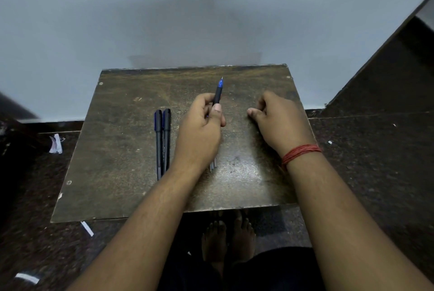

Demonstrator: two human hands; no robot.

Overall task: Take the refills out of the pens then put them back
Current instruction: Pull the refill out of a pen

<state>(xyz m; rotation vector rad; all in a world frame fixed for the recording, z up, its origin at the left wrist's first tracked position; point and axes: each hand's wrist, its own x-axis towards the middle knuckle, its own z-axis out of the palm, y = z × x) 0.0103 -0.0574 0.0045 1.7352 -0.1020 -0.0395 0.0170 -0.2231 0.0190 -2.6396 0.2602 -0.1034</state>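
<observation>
two capped pens [162, 140] left of hands [199, 126]
</observation>
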